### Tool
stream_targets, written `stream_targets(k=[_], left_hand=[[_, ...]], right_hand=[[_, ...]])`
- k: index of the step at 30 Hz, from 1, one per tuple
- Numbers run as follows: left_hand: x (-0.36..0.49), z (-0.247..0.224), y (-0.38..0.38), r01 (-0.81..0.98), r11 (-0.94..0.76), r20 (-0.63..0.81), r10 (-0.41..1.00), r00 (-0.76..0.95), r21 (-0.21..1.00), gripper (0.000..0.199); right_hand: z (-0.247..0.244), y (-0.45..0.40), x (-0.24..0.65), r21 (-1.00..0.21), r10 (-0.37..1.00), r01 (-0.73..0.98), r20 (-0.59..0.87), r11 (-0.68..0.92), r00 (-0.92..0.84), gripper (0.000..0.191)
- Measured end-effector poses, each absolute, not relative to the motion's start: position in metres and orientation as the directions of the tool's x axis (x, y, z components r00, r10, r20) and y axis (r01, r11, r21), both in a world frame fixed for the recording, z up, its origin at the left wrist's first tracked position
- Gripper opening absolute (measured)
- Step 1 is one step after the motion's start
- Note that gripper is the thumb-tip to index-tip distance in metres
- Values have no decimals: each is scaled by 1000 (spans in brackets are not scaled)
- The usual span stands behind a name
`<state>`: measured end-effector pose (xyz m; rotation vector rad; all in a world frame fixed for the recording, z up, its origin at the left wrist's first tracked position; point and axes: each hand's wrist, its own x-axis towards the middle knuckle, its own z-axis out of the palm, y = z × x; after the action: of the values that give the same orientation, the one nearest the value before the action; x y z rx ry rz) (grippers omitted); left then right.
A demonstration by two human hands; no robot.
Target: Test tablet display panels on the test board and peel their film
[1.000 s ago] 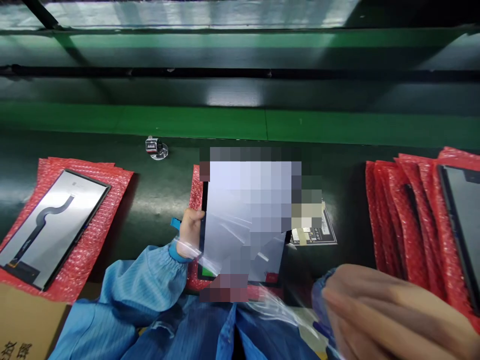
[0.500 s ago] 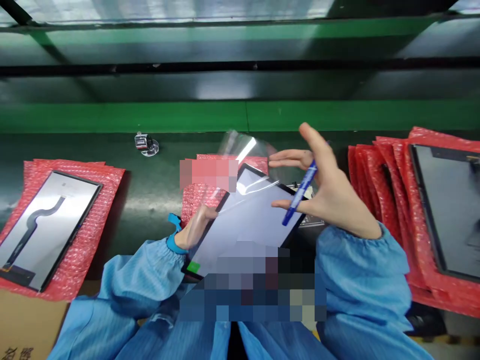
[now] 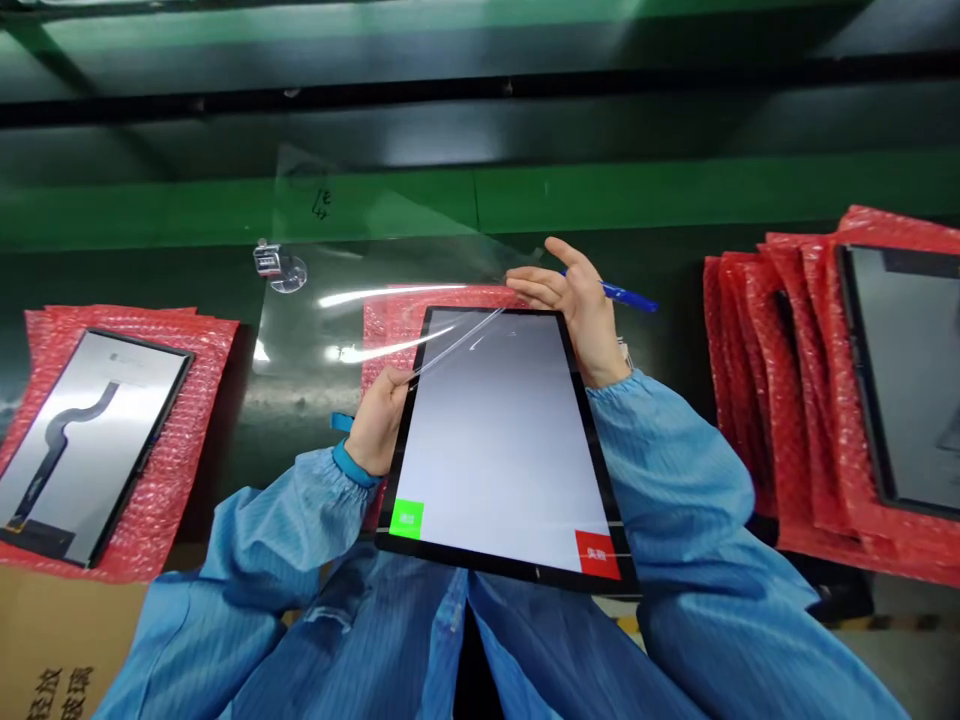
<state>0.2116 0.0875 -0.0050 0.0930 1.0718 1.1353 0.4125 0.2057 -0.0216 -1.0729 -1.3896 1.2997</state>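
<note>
My left hand (image 3: 377, 422) grips the left edge of a tablet (image 3: 491, 420), thumb on top, close to where a clear plastic film meets that edge. The tablet's screen is lit pale, with a green square at its lower left and a red one at its lower right. The clear film (image 3: 322, 320) spreads over the bench beyond the tablet, curling up, with dark handwriting near its far corner. At the tablet's top right, my right hand (image 3: 577, 312) has its fingertips at the film's edge. A blue pen (image 3: 630, 297) is tucked in that hand and sticks out to the right.
Red bubble-wrap bags (image 3: 202, 400) with a display panel (image 3: 94, 440) on top lie at left. More red bags (image 3: 795, 400) with another panel (image 3: 911, 380) are stacked at right. A small metal counter (image 3: 268, 260) stands behind the film. A cardboard box (image 3: 67, 630) sits lower left.
The tablet has turned more upright, and its red square shows. The film has swung out to the left and spread wider. My right hand has moved left, its pen now pointing right.
</note>
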Motion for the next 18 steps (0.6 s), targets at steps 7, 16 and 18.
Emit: stream_targets(k=[7,16,18], left_hand=[[215,7,90,-714,564,-732,673,106,415,32],[210,-10,87,-690,495,-650,759,48,528,26],[211,-9,88,-700,488,-648,760,48,521,25]], right_hand=[[-27,206,405,-1000,986,16,-6,-4,-165,60],[-24,205,403,-999,992,48,-16,-10,-127,49],[-21,203,404,-999,993,16,29,31,-110,46]])
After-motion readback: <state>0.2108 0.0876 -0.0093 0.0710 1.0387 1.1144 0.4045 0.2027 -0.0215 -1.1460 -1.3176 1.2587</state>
